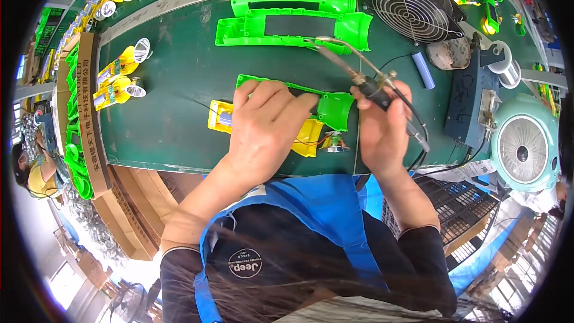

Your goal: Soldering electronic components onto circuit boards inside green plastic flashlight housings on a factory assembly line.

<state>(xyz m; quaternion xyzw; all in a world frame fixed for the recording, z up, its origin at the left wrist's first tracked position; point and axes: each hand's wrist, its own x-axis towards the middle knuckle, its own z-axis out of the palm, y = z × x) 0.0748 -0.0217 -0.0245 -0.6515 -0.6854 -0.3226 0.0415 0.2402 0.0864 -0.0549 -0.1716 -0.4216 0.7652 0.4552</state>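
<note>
My left hand (266,125) lies flat on a green plastic torch shell (335,109) and presses it onto the green bench (179,78). Under the shell sits a yellow torch half (219,116) with thin wires and a silver reflector (333,142). My right hand (382,128) grips a soldering iron (350,69) by its dark handle. The iron's tip points up and away to the left, above the shell. A solder wire runs alongside it.
Two more green shells (287,27) lie further back. A grey fan (412,6), a blue battery cell (423,70), a solder spool (507,66) and a teal fan (525,143) stand to the right. Yellow torch halves (122,78) and a cardboard box (89,107) are on the left.
</note>
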